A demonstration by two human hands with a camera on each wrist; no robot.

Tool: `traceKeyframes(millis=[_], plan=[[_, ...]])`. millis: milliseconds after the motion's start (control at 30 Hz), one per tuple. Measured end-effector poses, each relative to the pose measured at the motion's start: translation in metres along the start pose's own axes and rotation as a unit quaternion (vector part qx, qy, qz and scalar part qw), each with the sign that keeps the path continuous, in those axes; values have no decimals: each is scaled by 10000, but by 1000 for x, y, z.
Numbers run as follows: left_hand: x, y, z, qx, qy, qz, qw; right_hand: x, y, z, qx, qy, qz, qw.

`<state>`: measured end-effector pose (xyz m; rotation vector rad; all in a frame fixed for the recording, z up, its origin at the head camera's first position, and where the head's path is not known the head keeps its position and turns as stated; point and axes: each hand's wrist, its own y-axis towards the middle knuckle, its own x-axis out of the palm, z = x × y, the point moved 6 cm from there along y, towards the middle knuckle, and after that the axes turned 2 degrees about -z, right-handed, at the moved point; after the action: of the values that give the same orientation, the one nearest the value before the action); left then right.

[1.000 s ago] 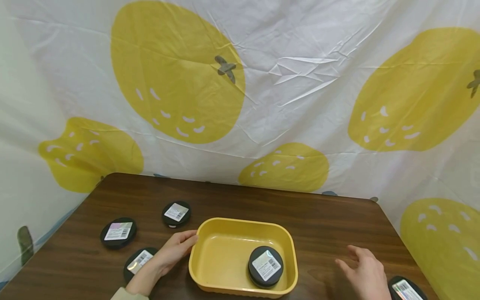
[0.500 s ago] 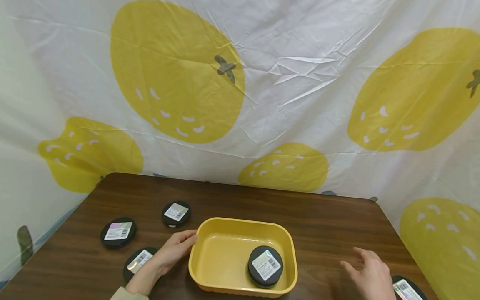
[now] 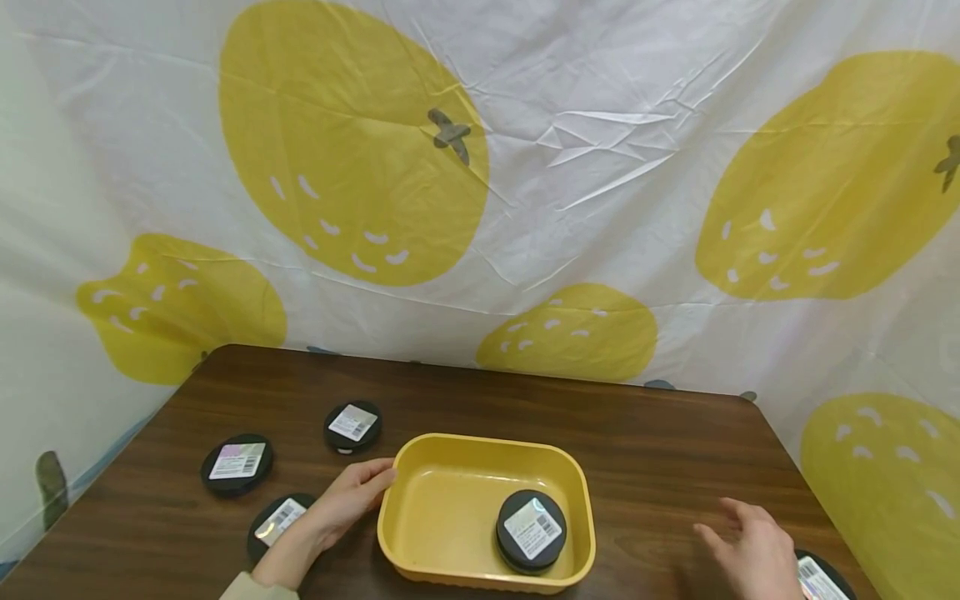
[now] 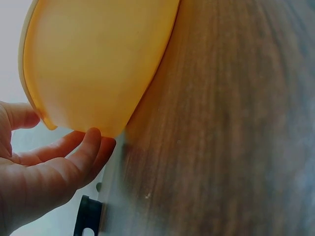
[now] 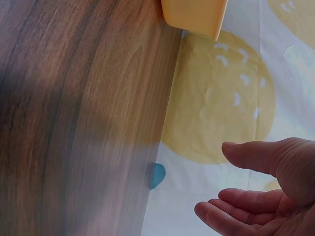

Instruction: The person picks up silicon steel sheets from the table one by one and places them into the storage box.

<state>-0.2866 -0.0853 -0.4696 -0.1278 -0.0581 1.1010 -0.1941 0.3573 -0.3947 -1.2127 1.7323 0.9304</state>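
Observation:
A yellow rectangular tub (image 3: 442,517) stands at the front middle of the table. Its left rim is held by my left hand (image 3: 348,504), thumb at the edge and fingers against the outer wall, as the left wrist view also shows. Inside the tub, at the right, lies a black round flat container (image 3: 531,533) with a white label. My right hand (image 3: 753,550) hovers to the right of the tub, thumb and fingers apart, holding nothing. Just beyond it on the right is another black round container (image 3: 823,577), partly hidden by the hand.
Three more labelled black round containers lie at the left: one at the back (image 3: 352,426), one far left (image 3: 237,465), and one partly behind my left forearm (image 3: 277,527). Behind the brown wooden table (image 3: 645,433) hangs a lemon-print cloth (image 3: 600,208).
My right hand has drifted a little to the right and down, closer to the container there. My left hand and the tub stay put.

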Motion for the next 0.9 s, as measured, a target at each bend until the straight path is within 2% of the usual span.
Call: traceKeyframes(millis=[167, 500, 733, 900], plan=[[0, -1, 0, 20, 1, -36, 10000, -1, -2, 6, -126, -20, 36, 9999], [-3, -3, -1, 35, -14, -24, 10000, 1, -1, 16, 100, -100, -91, 9999], [-3, -4, -2, 84, 4, -39, 10000, 2, -5, 25, 110, -126, 158, 9997], [-3, -4, -2, 92, 20, -55, 9999, 4, -5, 33, 212, -83, 168, 9996]])
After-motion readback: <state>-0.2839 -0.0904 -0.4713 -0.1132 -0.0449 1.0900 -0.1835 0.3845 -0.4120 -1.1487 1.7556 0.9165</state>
